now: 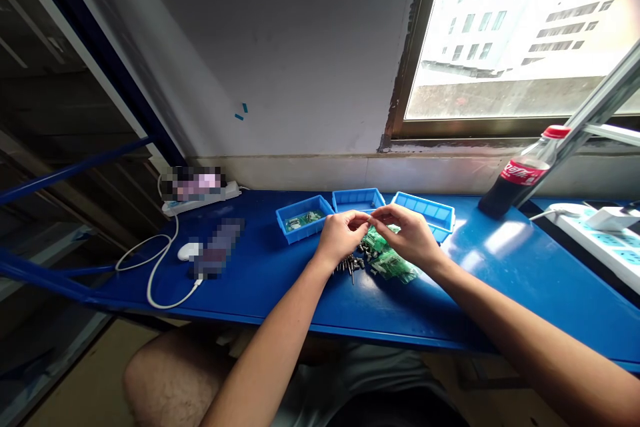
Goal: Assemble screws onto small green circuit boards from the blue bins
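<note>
My left hand (341,235) and my right hand (409,235) meet fingertip to fingertip above the table, each closed in a pinch. Whatever sits between the fingertips is too small to make out. Below them lies a loose heap of dark metal screw-like pieces (351,265). Beside the heap, under my right hand, are green parts in clear plastic bags (395,267), partly hidden by that hand. Just beyond my left hand, a blue tray (301,235) contains green boards with small metal parts. Two more blue trays, one in the middle (358,195) and one at right (425,201), stand behind my hands.
A cola bottle (525,173) leans near the window at right, by a white power strip (610,240). At left on the blue table (280,293) lie a white earbud case (189,251), a blurred phone-like object (219,250), a white cable (150,280) and another power strip (203,200).
</note>
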Action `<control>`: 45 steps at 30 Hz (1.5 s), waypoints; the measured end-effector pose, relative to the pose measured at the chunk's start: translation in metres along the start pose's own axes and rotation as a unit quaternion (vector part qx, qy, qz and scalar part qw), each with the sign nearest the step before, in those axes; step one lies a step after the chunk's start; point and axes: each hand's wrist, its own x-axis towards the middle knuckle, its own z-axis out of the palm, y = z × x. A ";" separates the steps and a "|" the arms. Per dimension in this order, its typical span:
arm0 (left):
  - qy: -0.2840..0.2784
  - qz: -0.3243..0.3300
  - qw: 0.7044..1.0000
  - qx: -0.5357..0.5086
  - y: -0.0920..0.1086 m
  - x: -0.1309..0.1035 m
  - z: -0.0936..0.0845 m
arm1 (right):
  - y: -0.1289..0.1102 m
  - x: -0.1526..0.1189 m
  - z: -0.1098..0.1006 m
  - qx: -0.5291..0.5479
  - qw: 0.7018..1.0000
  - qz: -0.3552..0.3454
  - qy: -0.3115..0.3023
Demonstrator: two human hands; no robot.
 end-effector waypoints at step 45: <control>0.023 0.024 0.999 0.009 -0.003 -0.001 0.000 | -0.003 0.000 0.000 -0.017 1.000 -0.012 -0.009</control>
